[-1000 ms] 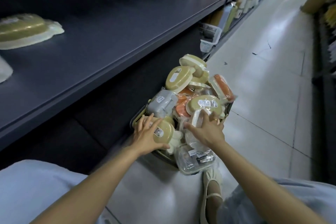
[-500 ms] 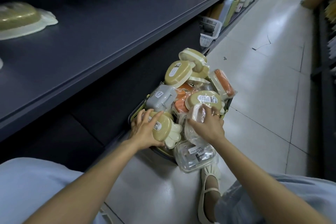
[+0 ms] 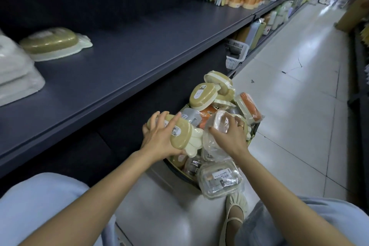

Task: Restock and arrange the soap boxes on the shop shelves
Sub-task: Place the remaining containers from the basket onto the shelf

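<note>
Head camera looks down on both arms reaching forward over a heaped basket [image 3: 179,171] on the aisle floor. Her left hand [image 3: 157,138] curls round an olive-lidded soap box [image 3: 178,132], thumb under its near end, fingers spread over the top. Her right hand [image 3: 229,136] grips a clear-wrapped box [image 3: 216,126] beside it, atop the pile. Just left, the dark shelf [image 3: 123,62] juts out with its edge above the basket; one olive box [image 3: 54,43] lies far back-left on it.

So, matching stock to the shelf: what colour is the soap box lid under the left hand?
Olive-tan lid on the oval soap box, cream base; head view.
</note>
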